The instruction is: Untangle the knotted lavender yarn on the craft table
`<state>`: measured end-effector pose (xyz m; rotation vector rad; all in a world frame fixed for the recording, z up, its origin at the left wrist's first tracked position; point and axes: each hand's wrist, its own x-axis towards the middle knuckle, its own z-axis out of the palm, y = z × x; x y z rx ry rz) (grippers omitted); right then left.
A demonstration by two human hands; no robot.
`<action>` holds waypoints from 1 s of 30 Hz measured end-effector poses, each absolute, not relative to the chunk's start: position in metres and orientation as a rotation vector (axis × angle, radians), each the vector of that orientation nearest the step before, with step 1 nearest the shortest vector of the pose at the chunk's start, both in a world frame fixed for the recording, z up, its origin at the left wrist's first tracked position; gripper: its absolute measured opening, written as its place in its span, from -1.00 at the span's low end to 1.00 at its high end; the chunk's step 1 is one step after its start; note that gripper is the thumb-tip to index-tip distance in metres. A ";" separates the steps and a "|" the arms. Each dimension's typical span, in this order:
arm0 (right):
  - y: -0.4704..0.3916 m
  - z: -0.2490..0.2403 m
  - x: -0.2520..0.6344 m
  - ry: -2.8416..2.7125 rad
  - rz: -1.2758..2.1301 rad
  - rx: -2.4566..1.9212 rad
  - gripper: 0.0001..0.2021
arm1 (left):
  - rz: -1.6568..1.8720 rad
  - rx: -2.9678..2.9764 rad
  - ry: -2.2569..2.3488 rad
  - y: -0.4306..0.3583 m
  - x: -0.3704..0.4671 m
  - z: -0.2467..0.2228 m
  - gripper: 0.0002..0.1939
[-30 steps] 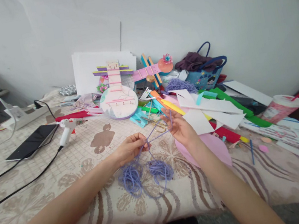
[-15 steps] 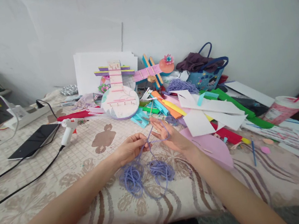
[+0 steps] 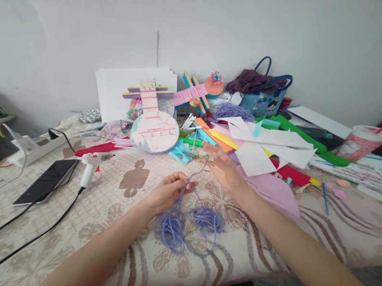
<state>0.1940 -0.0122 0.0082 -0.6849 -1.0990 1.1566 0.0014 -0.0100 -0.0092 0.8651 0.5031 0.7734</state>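
Near the middle of the table, my left hand is closed in a pinch on a strand of purple yarn. From there the strand slants up to the right, to the fingers of my right hand. Those fingers are slightly blurred and curl at the strand's end, seemingly gripping it. Two loose purple yarn bundles, a left one and a right one, lie on the tablecloth below my hands. A thin metal thing, perhaps scissors, shows beside my right fingertips, partly hidden.
At left lie a white glue gun, a dark tablet and a power strip. A decorated paper instrument leans at the back. Paper scraps, a blue bag and a cup crowd the right side.
The yarn loop that was spread on my right hand is gone, and the strand now runs from hand to hand. My right hand has moved slightly up and right; my left stays.
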 end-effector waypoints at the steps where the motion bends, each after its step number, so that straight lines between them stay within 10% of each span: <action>1: -0.009 0.007 0.199 -1.052 1.060 -0.732 -0.67 | 0.775 0.858 0.504 -0.010 0.001 -0.009 -0.80; 11: -0.021 -0.001 0.196 -1.371 0.600 -1.203 -0.85 | 0.822 0.843 0.522 -0.006 -0.001 -0.009 -0.82; 30: -0.035 -0.012 0.169 -1.555 1.011 -1.176 -0.68 | 0.760 0.882 0.535 0.003 -0.009 -0.012 -0.83</action>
